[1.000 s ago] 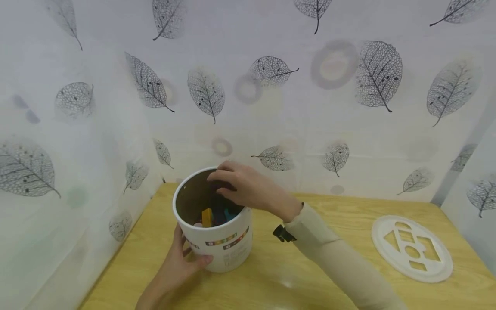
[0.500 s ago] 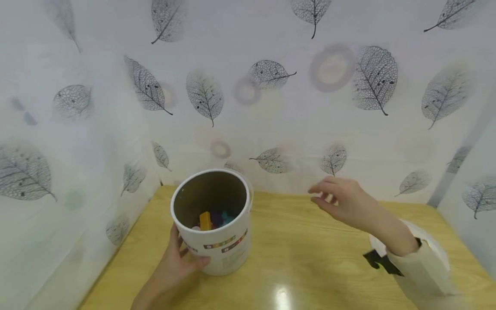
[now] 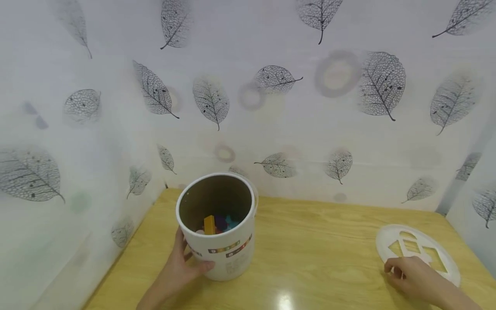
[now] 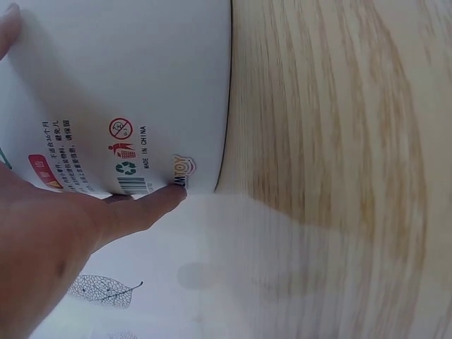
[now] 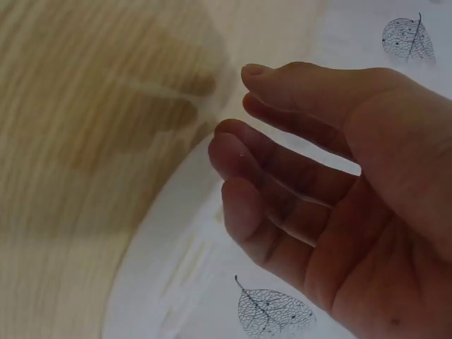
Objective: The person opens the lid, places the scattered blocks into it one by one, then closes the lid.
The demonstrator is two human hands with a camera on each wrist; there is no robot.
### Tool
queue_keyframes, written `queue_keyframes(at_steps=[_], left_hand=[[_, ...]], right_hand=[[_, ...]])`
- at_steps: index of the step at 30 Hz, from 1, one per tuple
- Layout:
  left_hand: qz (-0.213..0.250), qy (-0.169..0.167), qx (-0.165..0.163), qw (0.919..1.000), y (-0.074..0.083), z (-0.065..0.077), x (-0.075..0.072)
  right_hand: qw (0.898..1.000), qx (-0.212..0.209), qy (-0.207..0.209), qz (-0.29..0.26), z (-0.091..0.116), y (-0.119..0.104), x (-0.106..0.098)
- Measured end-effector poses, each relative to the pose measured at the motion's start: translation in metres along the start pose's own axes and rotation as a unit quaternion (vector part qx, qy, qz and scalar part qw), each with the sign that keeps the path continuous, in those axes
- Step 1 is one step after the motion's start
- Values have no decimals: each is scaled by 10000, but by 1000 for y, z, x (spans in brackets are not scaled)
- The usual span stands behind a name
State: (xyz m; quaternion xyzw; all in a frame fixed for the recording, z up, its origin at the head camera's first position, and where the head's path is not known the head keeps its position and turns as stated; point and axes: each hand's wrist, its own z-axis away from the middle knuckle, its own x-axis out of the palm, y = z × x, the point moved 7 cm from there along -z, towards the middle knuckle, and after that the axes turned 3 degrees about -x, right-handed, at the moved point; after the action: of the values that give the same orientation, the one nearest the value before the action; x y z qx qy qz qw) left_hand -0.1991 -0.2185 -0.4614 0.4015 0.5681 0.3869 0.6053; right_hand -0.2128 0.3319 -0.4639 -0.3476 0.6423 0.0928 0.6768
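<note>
My left hand (image 3: 177,268) holds a white bucket (image 3: 232,263) low on its near left side, thumb across the front and fingers round the side. The bucket stands on the table, slightly tilted in view, its mouth uncovered. Inside lie a yellow block (image 3: 209,225), a purple piece (image 3: 220,222) and a teal piece (image 3: 230,224). Over at the right, my right hand (image 3: 416,275) hovers at the near left edge of a white round lid (image 3: 451,269) with shaped cut-outs. In the right wrist view its fingers are loosely bent, thumb apart, nothing between them; the lid (image 5: 145,282) lies beyond.
The wooden table (image 3: 317,245) spreads between the bucket and the lid. Pale sheets with a leaf print (image 3: 277,165) hang behind it and along both sides. The bucket stands near the left table edge.
My right hand has left the mouth of the bucket and travelled right, then down to the lid. My left hand keeps its hold on the bucket.
</note>
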Motion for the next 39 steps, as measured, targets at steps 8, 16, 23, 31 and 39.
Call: queue_keyframes(at_steps=[8,16,23,31,39], left_hand=[[-14,-7,2,10000,2,0,4],[-84,3,103,9999,2,-1,3],[-99,36,164,9998,0,0,2],[-51,16,81,10000,1,0,3],[-85,7,61,9999,1,1,3]], right_hand=[[9915,1179,84,549,14,14,-3],[9893,1341,-71,579,21,22,10],[9910,1042,236,808,18,16,11],[9906,768,515,1008,14,2,5],[9773,871,1169,1534,13,-10,-12]])
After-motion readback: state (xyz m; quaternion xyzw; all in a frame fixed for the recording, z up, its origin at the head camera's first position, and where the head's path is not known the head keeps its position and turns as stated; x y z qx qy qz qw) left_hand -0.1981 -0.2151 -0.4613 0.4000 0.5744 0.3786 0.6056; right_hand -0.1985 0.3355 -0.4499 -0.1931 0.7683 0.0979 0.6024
